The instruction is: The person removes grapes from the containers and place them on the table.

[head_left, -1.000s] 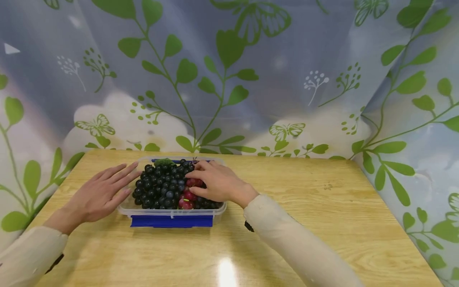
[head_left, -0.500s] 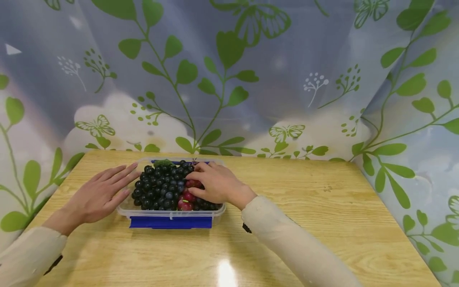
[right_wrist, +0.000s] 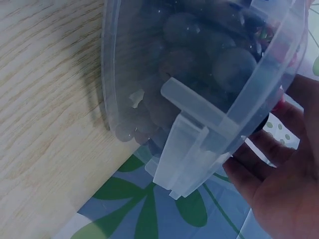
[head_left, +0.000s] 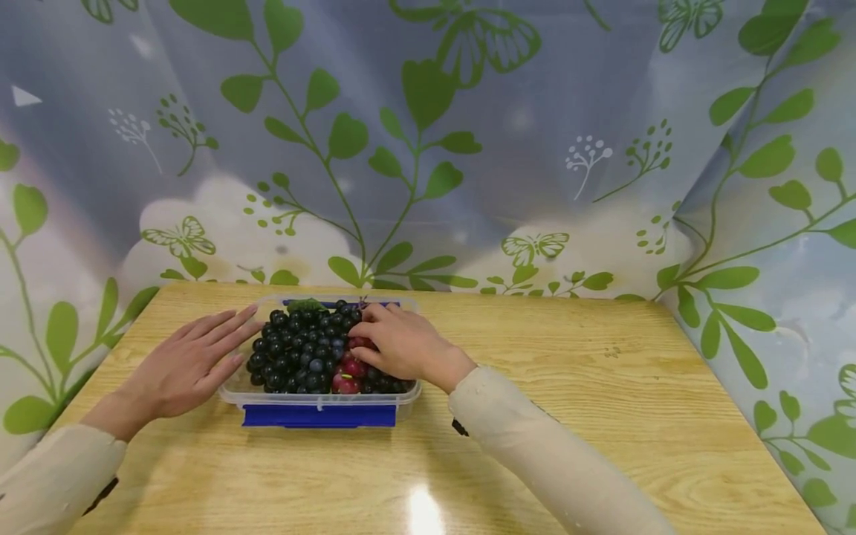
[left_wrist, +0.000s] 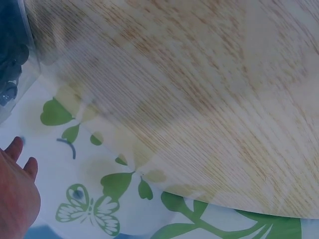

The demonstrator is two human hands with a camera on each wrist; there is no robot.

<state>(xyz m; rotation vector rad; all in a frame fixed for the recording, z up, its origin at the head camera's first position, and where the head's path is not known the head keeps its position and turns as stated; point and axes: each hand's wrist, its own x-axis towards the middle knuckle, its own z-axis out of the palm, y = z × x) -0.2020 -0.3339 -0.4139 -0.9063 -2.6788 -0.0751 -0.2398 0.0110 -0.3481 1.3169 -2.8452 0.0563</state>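
Note:
Dark grapes are heaped in a clear plastic container with blue clips, a green leaf at its back. Several red round fruits lie among them on the right. My left hand is flat with straight fingers, its fingertips by the container's left rim. Over the right part of the heap, my right hand bends its fingers down, thumb and forefinger beside a red fruit. The right wrist view shows its fingers reaching over the container's rim; what their tips touch is hidden.
The container stands near the back of a wooden table. Behind the table hangs a cloth printed with leaves and butterflies. A side clip juts out from the container on the right.
The right thumb and forefinger have shifted slightly over the red fruits, and that hand has moved a little. The left hand and the container have barely moved.

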